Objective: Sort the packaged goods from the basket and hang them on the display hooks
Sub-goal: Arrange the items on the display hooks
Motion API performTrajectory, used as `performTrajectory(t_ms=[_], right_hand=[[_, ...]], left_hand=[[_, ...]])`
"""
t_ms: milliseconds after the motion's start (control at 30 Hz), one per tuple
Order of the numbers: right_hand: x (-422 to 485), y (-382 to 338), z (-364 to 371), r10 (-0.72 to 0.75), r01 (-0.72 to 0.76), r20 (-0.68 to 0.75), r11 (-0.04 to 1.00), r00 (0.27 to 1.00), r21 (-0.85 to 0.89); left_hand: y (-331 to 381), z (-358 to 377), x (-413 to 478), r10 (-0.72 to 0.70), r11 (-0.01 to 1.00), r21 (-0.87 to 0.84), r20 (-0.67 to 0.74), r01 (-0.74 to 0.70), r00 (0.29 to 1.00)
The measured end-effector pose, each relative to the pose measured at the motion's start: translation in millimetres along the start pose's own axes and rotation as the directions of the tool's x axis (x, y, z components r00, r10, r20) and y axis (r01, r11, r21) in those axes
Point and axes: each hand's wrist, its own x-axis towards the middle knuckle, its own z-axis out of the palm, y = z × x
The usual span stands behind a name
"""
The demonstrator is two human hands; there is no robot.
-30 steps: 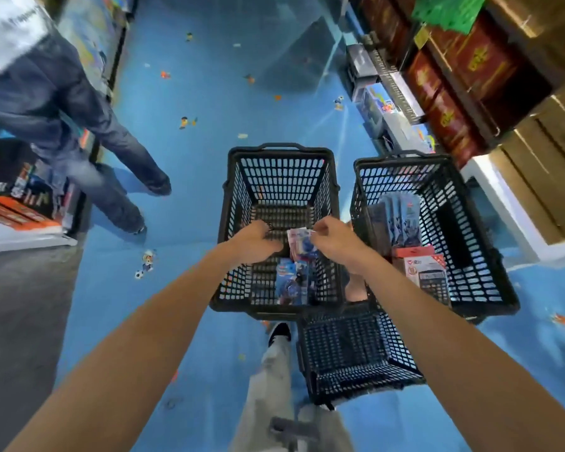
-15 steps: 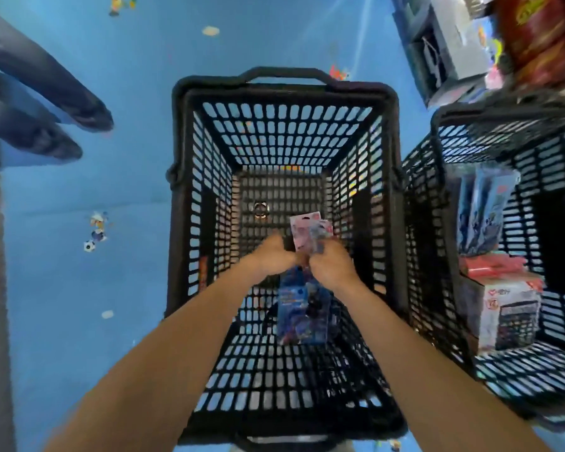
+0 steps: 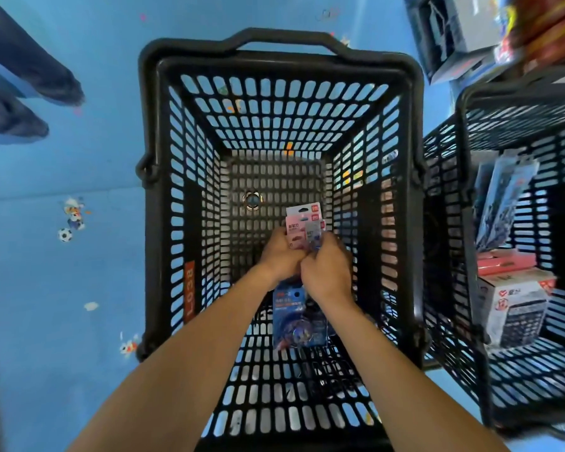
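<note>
I have my left hand (image 3: 279, 256) and right hand (image 3: 328, 272) curled tight, pinching the pink-and-grey carded packs (image 3: 302, 225) inside the black basket (image 3: 150, 125), above a blue blister pack (image 3: 294, 324).

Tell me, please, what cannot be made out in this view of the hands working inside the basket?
Head view only:
- Small packets: their count and lower halves, covered by the left hand and right hand.
- Blue package in the basket: its top is hidden under the right hand, and the print is too blurred to read.
- Second basket: cut off by the frame's right edge.
- Display hooks: outside the frame.
</note>
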Motion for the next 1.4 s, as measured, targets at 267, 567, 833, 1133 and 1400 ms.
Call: performTrajectory(t_ms=[267, 567, 833, 1133, 1400], right_hand=[[7.7, 2.1, 3.7, 0.009, -0.01, 0.013, 0.996, 1.0, 0.089], [17.6, 22.6, 7.0, -0.02, 0.018, 0.012, 0.989, 1.0, 0.149], [44.5, 17.8, 35.7, -0.034, 0.033, -0.002, 0.983, 0.999, -0.179], [64.5, 8.9, 44.6, 0.002, -0.01, -0.021, 0.935, 1.0, -0.355], [58.0, 4.2, 40.4, 0.108, -0.104, -0.007, 0.973, 0.994, 0.206]], left_hand=[[-0.8, 3.0, 4.4, 0.077, 0.997, 0.005, -0.074, -0.076, 0.994], [4.0, -35.4, -4.7, 0.061, 0.996, -0.046, -0.262, -0.075, 0.963], [11.6, -40.0, 0.7, 0.023, 0.999, -0.024, -0.619, -0.048, 0.785], [10.9, -40.9, 7.6, 0.074, 0.996, 0.003, -0.609, -0.091, 0.79], [12.3, -40.3, -2.5, 0.135, 0.99, 0.053, -0.612, -0.13, 0.779]])
